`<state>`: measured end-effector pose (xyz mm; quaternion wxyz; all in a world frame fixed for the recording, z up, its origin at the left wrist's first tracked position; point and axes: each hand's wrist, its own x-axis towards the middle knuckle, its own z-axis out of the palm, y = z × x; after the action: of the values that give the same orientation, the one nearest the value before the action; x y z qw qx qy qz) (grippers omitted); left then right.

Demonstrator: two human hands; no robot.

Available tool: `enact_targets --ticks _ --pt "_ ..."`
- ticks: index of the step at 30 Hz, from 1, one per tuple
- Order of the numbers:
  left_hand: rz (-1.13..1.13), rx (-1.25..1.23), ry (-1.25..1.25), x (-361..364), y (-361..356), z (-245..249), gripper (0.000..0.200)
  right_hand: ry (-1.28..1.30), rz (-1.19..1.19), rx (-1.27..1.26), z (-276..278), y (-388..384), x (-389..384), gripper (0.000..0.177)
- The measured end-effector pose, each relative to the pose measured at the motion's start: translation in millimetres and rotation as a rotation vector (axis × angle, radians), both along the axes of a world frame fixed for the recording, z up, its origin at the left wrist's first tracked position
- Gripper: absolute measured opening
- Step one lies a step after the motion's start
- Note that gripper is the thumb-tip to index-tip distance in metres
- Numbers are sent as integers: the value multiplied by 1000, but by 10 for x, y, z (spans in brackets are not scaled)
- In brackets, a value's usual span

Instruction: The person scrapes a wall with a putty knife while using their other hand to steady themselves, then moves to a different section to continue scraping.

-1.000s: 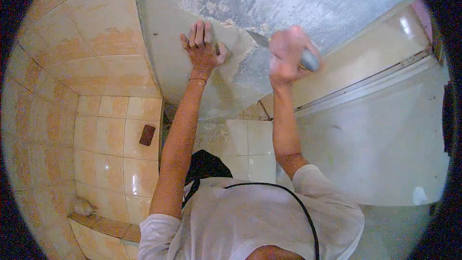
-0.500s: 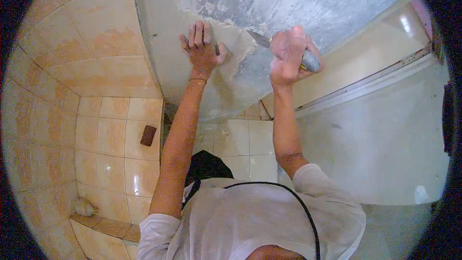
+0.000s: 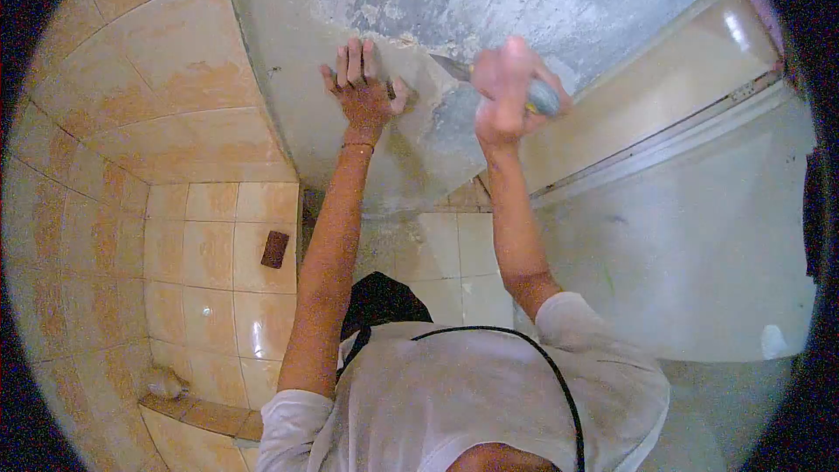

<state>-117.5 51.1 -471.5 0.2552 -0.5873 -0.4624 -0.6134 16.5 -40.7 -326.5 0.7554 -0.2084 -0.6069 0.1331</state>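
Note:
My left hand (image 3: 360,96) lies flat against the wall (image 3: 306,131), fingers spread, on its smooth pale coating. In my right hand (image 3: 502,92) is a scraper (image 3: 452,67), gripped by its grey and yellow handle. The metal blade points left and meets the ragged edge of the coating. Around and above that edge the wall is bare, rough and grey-blue (image 3: 516,0). My right fingers are slightly blurred and cover part of the handle.
Orange-patterned tiles (image 3: 175,61) cover the left wall and floor. A dark brown block (image 3: 274,249) lies on the tiles at left. A tiled ledge (image 3: 201,413) stands lower left. A door frame (image 3: 664,135) runs along the right. A black cable (image 3: 551,371) crosses my shirt.
My right hand and the scraper have shifted a little left along the coating's edge. My left hand stays flat in place on the wall. The view has tilted slightly.

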Motion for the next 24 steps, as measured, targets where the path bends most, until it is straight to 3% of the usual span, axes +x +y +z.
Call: enact_targets --ticks 1,3,4,6,10,13,15,16,18,22,24 --pt "7 1 -2 -7 23 15 81 -2 7 1 38 33 -45 9" --pt "11 -14 -13 16 -3 1 81 -36 -349 291 87 36 -184 12" --pt "3 -23 -9 22 -30 -19 81 -35 -358 281 81 -17 -260 12" --pt "1 16 0 6 6 3 82 197 -194 28 91 -77 -394 15" --pt "10 8 -2 -17 25 -2 82 -5 -92 -44 -17 -40 -134 23" --pt "-30 -28 -13 24 -25 -26 83 91 -266 166 -7 113 -193 21" --pt "-38 -36 -16 5 -1 -12 83 -134 -481 221 -167 213 31 12" --pt "-31 -30 -19 1 28 -2 83 -135 -474 228 -54 133 -40 12" --pt "7 22 -2 0 40 -19 84 -45 -222 177 156 -105 -153 17" --pt "-20 -85 1 20 -6 -34 84 -314 -347 -29 352 -152 -101 24" --pt "-22 0 -18 13 1 -5 83 102 -40 137 329 -143 -183 24"
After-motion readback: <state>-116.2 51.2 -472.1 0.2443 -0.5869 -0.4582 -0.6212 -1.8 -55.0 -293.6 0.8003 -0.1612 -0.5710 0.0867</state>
